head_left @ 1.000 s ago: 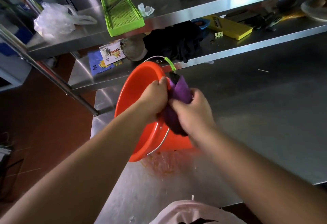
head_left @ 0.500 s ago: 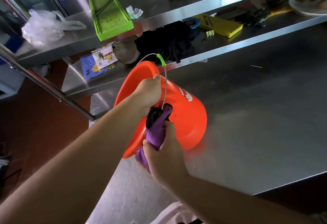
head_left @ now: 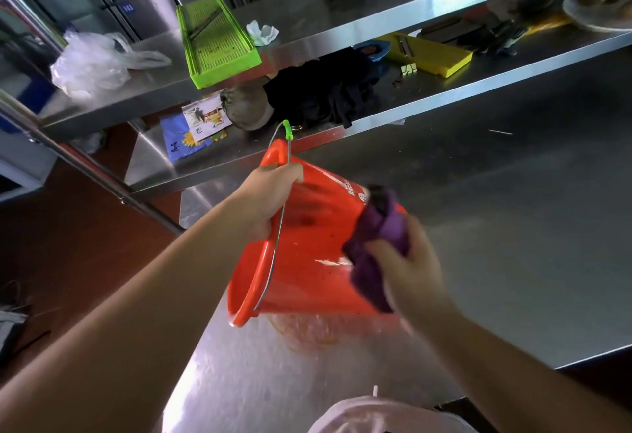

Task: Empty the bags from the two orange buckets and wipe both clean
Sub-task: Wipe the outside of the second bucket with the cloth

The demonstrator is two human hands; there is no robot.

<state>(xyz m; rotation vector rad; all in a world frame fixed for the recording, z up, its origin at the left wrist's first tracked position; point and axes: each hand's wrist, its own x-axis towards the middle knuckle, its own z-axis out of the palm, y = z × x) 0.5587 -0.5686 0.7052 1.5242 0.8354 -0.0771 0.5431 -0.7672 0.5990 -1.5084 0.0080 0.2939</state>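
Bucket (head_left: 307, 255), orange, lies tipped on its side over the steel table (head_left: 513, 227), mouth facing left. Right hand (head_left: 407, 268) presses a bunched purple cloth (head_left: 376, 244) against its outer wall; left hand (head_left: 273, 193) grips the rim beyond.

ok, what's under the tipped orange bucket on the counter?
Under the orange bucket, tilted by the left hand, an orange-tinted wet smear shows on the steel counter. The bucket body hides whatever lies beneath its middle.
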